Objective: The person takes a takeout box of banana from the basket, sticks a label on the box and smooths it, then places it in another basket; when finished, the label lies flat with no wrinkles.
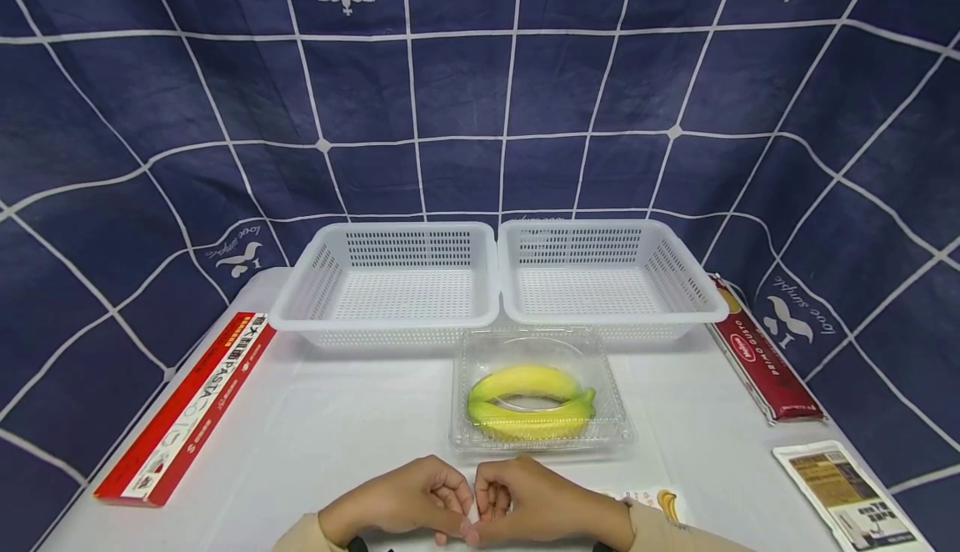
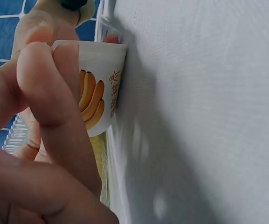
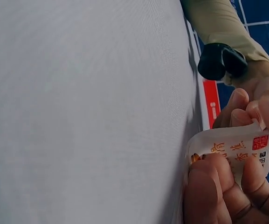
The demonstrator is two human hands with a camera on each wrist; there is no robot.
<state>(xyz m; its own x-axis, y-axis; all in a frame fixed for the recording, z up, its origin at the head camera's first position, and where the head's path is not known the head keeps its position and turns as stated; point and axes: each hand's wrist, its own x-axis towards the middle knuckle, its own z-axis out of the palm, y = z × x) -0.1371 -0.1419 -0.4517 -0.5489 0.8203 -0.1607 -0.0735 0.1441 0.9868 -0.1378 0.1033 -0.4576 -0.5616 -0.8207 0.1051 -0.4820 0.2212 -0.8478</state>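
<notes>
A white label (image 2: 101,65) printed with a bunch of bananas and orange characters is between my hands. In the head view its banana-printed end (image 1: 667,504) shows beyond the right forearm. My left hand (image 1: 412,494) pinches a corner of the label between thumb and fingertip. Fingers of my right hand (image 1: 536,498) curl round the label from the other side, and the fingertips of both hands meet. Just beyond the hands stands a clear plastic clamshell box (image 1: 543,444) with its lid down. Inside it lie two yellow-green bananas (image 1: 536,427).
Two white baskets (image 1: 382,323) (image 1: 615,318) stand side by side at the back. A red pasta box (image 1: 187,410) lies on the left. To the right are a red Primo Gusto pack (image 1: 765,360) and a brown-and-white pouch (image 1: 847,494). A blue checked cloth (image 1: 465,93) hangs behind.
</notes>
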